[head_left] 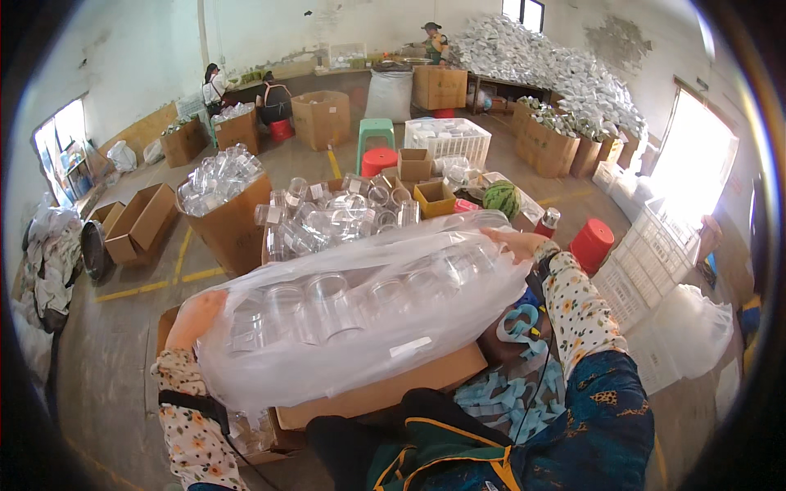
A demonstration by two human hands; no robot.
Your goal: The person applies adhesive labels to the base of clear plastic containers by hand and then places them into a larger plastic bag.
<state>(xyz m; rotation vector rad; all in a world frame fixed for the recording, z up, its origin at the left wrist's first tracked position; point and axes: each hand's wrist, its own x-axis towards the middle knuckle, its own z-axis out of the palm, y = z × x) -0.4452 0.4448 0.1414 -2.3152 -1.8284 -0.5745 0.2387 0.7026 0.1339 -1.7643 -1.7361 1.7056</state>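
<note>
A large, clear plastic bag (352, 368) stretches across the space in front of me, with several clear plastic jars (332, 307) lying inside it. My left hand (196, 317) grips the bag at its left end, fingers partly hidden by the film. At the far right corner, my right hand (517, 244) is closed on the bag's edge. Under the bag shows a brown cardboard box (393, 385); most of it is covered. Just beyond the bag, loose clear jars (336, 214) are heaped together.
A carton piled with clear jars (225, 225) stands to the left. Light-blue strips (499, 401) lie by my right knee. Farther off are a watermelon (502, 197), a red bucket (591, 244), a green stool (376, 135) and white crates (655, 254). Several people work along the back wall.
</note>
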